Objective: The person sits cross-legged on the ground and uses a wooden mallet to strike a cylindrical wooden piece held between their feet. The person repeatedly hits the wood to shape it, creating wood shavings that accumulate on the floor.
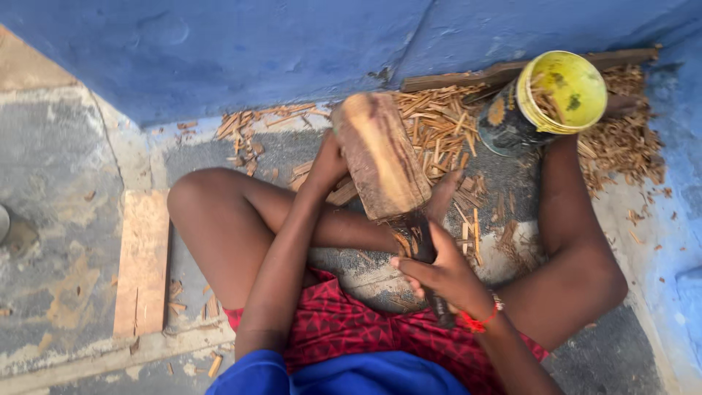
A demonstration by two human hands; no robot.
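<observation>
A thick wooden block stands tilted between my crossed legs on the concrete floor. My left hand grips its left side near the top. My right hand is closed on a dark knife handle, with the blade set against the block's lower end. Thin wood strips lie piled on the floor beyond the block.
A yellow bucket with wood pieces in it lies on its side at the upper right, next to my right leg. A long plank runs along the blue wall. A flat board lies on the left.
</observation>
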